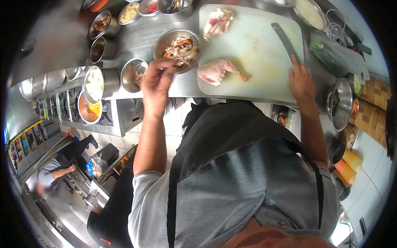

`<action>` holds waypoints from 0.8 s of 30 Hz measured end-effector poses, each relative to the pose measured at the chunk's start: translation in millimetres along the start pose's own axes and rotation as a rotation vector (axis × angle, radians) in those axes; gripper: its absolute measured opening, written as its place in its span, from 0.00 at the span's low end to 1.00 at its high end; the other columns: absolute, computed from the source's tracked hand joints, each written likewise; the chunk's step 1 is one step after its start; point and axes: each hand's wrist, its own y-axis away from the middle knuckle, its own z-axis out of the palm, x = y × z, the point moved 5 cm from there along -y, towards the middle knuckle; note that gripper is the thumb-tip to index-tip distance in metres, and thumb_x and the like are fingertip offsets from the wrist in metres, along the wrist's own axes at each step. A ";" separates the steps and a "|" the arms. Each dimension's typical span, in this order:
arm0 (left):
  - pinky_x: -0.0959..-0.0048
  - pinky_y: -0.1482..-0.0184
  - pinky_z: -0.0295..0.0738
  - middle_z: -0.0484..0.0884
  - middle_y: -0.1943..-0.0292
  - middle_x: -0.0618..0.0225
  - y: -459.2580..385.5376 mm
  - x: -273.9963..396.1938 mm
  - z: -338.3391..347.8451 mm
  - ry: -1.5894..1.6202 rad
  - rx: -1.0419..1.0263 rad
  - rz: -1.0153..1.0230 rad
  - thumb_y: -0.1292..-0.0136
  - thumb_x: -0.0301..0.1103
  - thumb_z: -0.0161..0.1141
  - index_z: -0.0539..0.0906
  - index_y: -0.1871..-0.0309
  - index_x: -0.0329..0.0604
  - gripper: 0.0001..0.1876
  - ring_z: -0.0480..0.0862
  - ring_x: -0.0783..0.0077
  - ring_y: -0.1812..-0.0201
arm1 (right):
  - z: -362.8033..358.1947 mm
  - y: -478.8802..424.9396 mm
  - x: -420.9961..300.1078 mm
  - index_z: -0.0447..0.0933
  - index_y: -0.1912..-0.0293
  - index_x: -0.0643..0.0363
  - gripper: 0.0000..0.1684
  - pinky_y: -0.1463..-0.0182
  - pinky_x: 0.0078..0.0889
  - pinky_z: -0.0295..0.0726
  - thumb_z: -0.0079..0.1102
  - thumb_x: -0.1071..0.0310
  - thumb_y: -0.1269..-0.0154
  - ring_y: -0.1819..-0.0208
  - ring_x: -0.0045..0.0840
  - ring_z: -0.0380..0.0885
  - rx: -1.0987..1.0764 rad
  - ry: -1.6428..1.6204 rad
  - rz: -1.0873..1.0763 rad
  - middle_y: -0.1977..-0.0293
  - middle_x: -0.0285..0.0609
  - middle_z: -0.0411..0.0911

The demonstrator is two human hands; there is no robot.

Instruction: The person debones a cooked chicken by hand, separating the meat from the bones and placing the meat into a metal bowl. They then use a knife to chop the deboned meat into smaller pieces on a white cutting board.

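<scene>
My left hand [159, 77], slightly blurred, hovers at the near rim of a steel bowl [158, 42] of shredded meat with orange pieces [183, 49]. Its thumb and fingers are bent towards each other; whether something is pinched between them cannot be made out. Just left of it stands a smaller steel bowl [127, 76] with a few meat scraps. At the right edge of a white cutting board [260, 71], my right hand [301, 81] grips a knife [284, 40], index finger along it. A raw poultry leg [218, 71] rests near the board's front edge, and another raw poultry piece [218, 23] lies farther back.
Steel containers, one with white pieces [94, 82], line the left side. A colander [342, 104] and plastic-wrapped greens [336, 51] are on the right. Below left are a stove [66, 105] and a co-worker in dark clothing [114, 204]; another person [52, 173] is farther off.
</scene>
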 end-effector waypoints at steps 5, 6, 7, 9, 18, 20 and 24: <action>0.54 0.43 0.81 0.84 0.50 0.56 6.4 26.4 101.3 -0.643 -0.224 0.217 0.46 0.30 0.74 0.84 0.47 0.43 0.22 0.84 0.47 0.48 | 11.3 1.8 10.9 0.70 0.26 0.48 0.30 0.43 0.50 0.80 0.57 0.57 0.24 0.46 0.47 0.80 0.066 -0.150 -0.062 0.51 0.51 0.76; 0.55 0.42 0.80 0.84 0.50 0.56 9.5 24.9 114.9 -0.783 -0.246 0.283 0.47 0.32 0.74 0.83 0.44 0.42 0.25 0.84 0.48 0.48 | 8.5 3.0 11.5 0.71 0.27 0.49 0.30 0.42 0.50 0.80 0.58 0.57 0.25 0.46 0.47 0.80 0.081 -0.176 -0.063 0.51 0.51 0.76; 0.55 0.41 0.79 0.84 0.50 0.56 12.3 21.6 126.1 -0.922 -0.265 0.350 0.48 0.34 0.74 0.81 0.41 0.41 0.28 0.84 0.49 0.48 | 7.1 3.0 13.2 0.72 0.28 0.50 0.29 0.42 0.49 0.80 0.59 0.57 0.26 0.46 0.47 0.80 0.088 -0.199 -0.048 0.51 0.51 0.76; 0.54 0.39 0.77 0.84 0.51 0.55 14.8 7.8 139.5 -1.080 -0.288 0.282 0.48 0.37 0.73 0.81 0.40 0.42 0.30 0.84 0.49 0.48 | 4.6 3.1 16.2 0.75 0.31 0.53 0.28 0.42 0.49 0.80 0.62 0.58 0.27 0.46 0.47 0.80 0.101 -0.242 -0.019 0.51 0.51 0.76; 0.54 0.45 0.80 0.83 0.54 0.51 -10.9 10.4 177.6 -0.868 -0.184 0.122 0.50 0.37 0.72 0.82 0.40 0.40 0.30 0.84 0.47 0.50 | -26.4 19.0 -41.3 0.77 0.37 0.61 0.27 0.41 0.46 0.80 0.69 0.64 0.34 0.45 0.46 0.80 0.140 -0.805 -0.340 0.47 0.54 0.77; 0.54 0.46 0.81 0.82 0.55 0.52 -16.0 27.2 191.5 -0.914 -0.153 0.309 0.51 0.35 0.73 0.81 0.40 0.40 0.31 0.84 0.46 0.51 | -60.9 11.9 -63.3 0.78 0.38 0.61 0.28 0.42 0.46 0.80 0.70 0.64 0.35 0.46 0.46 0.80 0.352 -0.691 -0.513 0.47 0.53 0.77; 0.53 0.44 0.79 0.81 0.55 0.52 -20.8 36.6 213.1 -0.810 -0.244 0.449 0.54 0.31 0.72 0.78 0.38 0.40 0.34 0.83 0.46 0.49 | -45.6 -17.4 -87.5 0.78 0.39 0.62 0.27 0.44 0.45 0.82 0.69 0.65 0.36 0.47 0.45 0.81 0.197 -0.654 -0.665 0.48 0.52 0.78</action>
